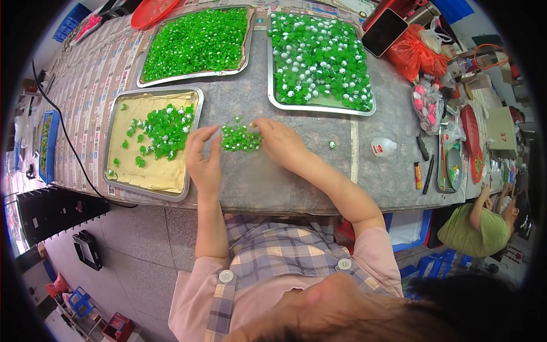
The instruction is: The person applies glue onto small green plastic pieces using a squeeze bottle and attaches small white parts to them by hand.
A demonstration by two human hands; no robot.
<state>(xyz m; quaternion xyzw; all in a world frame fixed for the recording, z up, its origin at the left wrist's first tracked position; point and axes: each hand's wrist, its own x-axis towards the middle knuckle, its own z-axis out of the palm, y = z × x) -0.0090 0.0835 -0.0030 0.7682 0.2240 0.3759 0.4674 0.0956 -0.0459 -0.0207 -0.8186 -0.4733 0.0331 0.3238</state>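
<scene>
I cannot tell whether my right hand [281,143], fingertips partly hidden, clamps anything. Small green pieces [241,140] lie piled crosswise between my fingers, my left hand [203,159] with thumb and forefinger apart.

A small hand-assembly workshop surrounded you, set up for making little pieces in bulk.
Your long, sheet-covered worktable [319,182] carried shallow metal trays [319,110] loaded with small green pieces [194,45], one of them mixed with white beads [310,74]. To your right were a white squeeze bottle [383,147] and bulging red plastic bags [411,57]; farther right, a co-worker in a green top [476,228] was beside the table. Speckled floor tiles [137,245] and a blue plastic stool [81,301] showed to your left.
</scene>
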